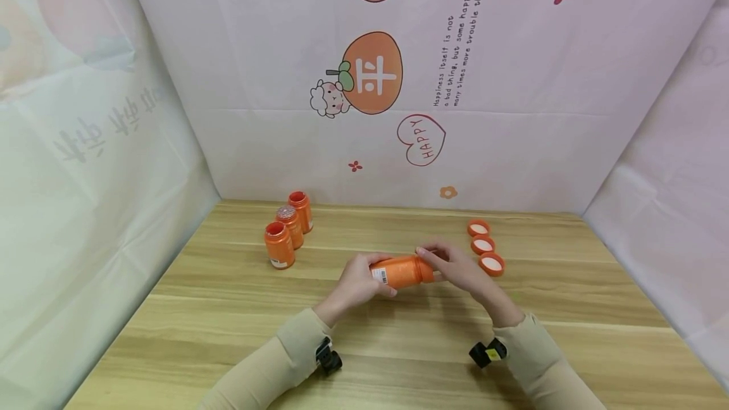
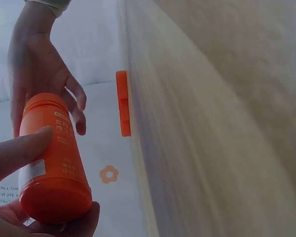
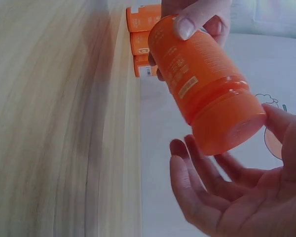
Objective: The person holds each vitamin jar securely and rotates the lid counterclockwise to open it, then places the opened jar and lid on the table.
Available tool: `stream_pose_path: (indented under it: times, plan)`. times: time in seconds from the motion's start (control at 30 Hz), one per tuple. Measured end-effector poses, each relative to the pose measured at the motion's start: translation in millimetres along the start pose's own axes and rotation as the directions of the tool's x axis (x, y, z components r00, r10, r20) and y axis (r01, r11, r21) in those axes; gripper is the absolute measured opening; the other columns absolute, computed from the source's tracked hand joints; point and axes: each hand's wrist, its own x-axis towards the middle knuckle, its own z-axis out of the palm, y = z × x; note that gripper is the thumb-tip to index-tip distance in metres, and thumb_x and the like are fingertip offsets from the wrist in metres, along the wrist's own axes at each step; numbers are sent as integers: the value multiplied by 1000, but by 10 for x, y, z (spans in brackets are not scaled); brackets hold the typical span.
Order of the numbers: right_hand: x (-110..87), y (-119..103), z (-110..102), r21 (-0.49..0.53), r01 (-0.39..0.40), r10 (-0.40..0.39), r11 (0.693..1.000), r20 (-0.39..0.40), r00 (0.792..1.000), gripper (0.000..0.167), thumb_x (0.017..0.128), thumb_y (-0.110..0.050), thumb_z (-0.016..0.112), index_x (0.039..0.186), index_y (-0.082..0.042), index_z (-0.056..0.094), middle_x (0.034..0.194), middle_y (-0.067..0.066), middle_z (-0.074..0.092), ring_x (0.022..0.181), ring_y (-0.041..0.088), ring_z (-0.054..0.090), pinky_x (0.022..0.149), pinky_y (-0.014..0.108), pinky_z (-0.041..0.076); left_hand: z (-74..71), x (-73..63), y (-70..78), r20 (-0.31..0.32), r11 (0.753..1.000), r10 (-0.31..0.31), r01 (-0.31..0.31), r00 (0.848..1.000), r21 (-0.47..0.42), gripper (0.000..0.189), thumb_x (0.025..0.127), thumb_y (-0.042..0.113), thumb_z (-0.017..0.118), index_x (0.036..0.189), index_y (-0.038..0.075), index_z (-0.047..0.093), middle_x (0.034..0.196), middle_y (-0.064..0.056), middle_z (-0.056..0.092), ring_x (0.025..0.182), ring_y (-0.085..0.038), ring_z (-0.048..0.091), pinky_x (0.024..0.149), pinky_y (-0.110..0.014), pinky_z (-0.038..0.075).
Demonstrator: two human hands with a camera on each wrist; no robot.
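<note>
An orange capped bottle [image 1: 398,271] is held tilted on its side above the table, its cap [image 3: 229,123] toward the right. My left hand [image 1: 357,280] grips the body near the base, thumb on one side and fingers round the other. At the cap end is my right hand [image 1: 455,266]. Its thumb touches the cap's edge in the right wrist view, while the loosely bent fingers [image 3: 207,177] spread beside and below the cap. Whether any of these fingers press on the cap is hard to see. In the left wrist view the bottle's base faces the camera.
Three uncapped orange bottles [image 1: 280,247] stand in a row at the back left, one with a whitish top. Three orange lids [image 1: 492,264] lie with white insides up at the back right. Printed cloth walls [image 1: 256,144] enclose the wooden table [image 1: 228,328].
</note>
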Motion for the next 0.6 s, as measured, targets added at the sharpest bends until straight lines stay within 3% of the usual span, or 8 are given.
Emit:
stream_pose_path:
  times: [0.33, 0.6]
  plan:
    - [-31, -15, -20, -41, -118, 119, 992, 23, 993, 70, 90, -59, 49, 132, -2, 50, 112, 13, 63, 92, 23, 65, 82, 46, 53, 2, -2, 8, 4, 1000, 9, -9, 1000, -13, 62, 59, 6, 84, 118, 15, 66, 104, -3, 66, 86, -17, 56, 73, -33, 46]
    - [-43, -13, -21, -30, -118, 118, 993, 26, 993, 70, 90, -58, 51, 130, -1, 51, 103, 12, 65, 83, 23, 67, 77, 43, 55, 10, -13, 4, 2, 1000, 3, -3, 1000, -15, 63, 59, 6, 85, 118, 14, 66, 105, -3, 66, 86, -17, 56, 73, -33, 46]
